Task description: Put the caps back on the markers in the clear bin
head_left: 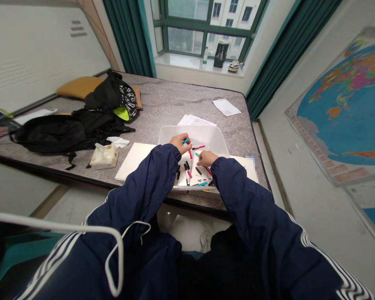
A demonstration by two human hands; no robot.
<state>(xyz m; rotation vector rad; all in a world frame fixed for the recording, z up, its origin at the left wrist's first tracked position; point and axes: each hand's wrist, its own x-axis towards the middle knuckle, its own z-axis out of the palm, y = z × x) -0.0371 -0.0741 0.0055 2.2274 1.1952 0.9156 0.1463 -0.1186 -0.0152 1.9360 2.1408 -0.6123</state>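
A translucent white plastic bin [202, 134] sits at the near edge of the bed, with both my hands over it. My left hand [180, 143], at the back left, is closed around a teal pen [185, 141]. Over the right side, my right hand [207, 158] is closed, and a blue pen [197, 154] sticks out by its fingertips. Loose pens lie in the bin, among them a red pen [199, 147], a black pen cap [198, 171], a black-and-white pen [187, 177] and a teal pen [202, 183] near the front wall. My right sleeve hides the bin's right side.
Paper sheets [197, 121] lie behind the bin, and a cream board [134, 160] lies left of it. Farther left are a tissue pack [104, 156] and a black backpack [56, 131]. Another sheet [226, 107] rests at the back right. A white cable [65, 227] hangs at lower left.
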